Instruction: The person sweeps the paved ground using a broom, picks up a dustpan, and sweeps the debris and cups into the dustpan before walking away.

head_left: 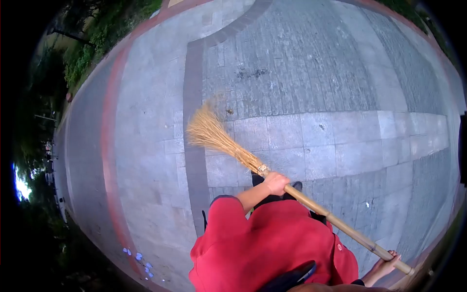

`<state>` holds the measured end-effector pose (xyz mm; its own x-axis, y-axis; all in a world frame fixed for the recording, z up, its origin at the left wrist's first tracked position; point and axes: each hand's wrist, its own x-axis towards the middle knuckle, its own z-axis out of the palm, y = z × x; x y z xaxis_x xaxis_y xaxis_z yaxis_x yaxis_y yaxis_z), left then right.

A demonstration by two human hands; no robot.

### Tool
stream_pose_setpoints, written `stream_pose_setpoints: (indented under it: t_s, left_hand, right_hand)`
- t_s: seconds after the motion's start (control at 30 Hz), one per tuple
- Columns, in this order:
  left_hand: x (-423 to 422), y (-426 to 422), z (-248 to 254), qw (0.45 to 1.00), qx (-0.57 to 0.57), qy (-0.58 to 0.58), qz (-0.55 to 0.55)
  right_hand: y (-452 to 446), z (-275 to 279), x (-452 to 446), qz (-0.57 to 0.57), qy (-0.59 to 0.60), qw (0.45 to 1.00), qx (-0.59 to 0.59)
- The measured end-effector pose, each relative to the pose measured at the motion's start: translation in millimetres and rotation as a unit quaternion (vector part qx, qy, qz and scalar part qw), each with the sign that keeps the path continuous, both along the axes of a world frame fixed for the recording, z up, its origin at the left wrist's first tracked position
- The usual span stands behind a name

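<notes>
Grey paving (335,129) outdoors. Broom (311,204) slants before the body, left hand (278,183) clasping it near the bristles (208,127), right hand (387,264) wrapped near the far end. Hasty strokes could scatter small debris (229,111).

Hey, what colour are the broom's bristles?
The bristles are straw yellow, golden-tan, best seen in the head view.
</notes>
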<state>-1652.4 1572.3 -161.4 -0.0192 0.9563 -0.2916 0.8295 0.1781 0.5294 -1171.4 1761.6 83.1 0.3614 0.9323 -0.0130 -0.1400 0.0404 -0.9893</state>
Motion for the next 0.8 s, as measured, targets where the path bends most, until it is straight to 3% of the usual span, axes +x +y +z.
stream_pose_setpoints:
  t_s: [0.07,0.1,0.2,0.33,0.4,0.47,0.53,0.57,0.6,0.63,0.77,0.8]
  left_hand:
    - [20,9,31,0.999,0.050,0.012,0.007]
    - [33,16,36,0.991,0.132,0.002,0.006]
    - [73,59,72,0.947,0.318,-0.038,0.018]
    - [100,108,89,0.926,0.361,-0.093,0.058]
    - [93,105,71,0.924,0.363,-0.096,0.076]
    - [72,76,5,0.936,0.333,-0.079,0.086]
    - [23,9,-54,0.980,0.167,-0.043,0.100]
    - [-8,-25,-61,0.990,0.094,0.013,0.106]
    - [-30,-55,-79,0.987,0.011,0.057,0.151]
    - [-55,-82,-100,0.979,0.046,0.085,0.180]
    - [-93,-114,-28,0.949,0.100,0.155,0.256]
    - [-90,-114,-8,0.942,0.126,0.161,0.268]
  right_hand:
    - [3,5,99,0.077,0.061,0.995,-0.036]
    - [-1,29,111,0.048,0.025,0.998,-0.011]
    - [-25,127,64,-0.078,-0.135,0.984,0.081]
    - [-22,186,31,-0.127,-0.211,0.961,0.125]
    - [-10,173,11,-0.142,-0.227,0.958,0.102]
    - [10,127,-21,-0.149,-0.227,0.962,0.038]
    - [19,65,-81,-0.141,-0.183,0.972,-0.051]
    - [33,-2,-69,-0.072,-0.120,0.990,-0.015]
    - [21,-31,-110,-0.020,-0.003,1.000,-0.017]
    - [11,-49,-135,0.070,0.099,0.992,-0.022]
    - [2,-27,-204,0.074,0.253,0.959,-0.101]
    - [17,-26,-181,0.155,0.267,0.948,-0.073]
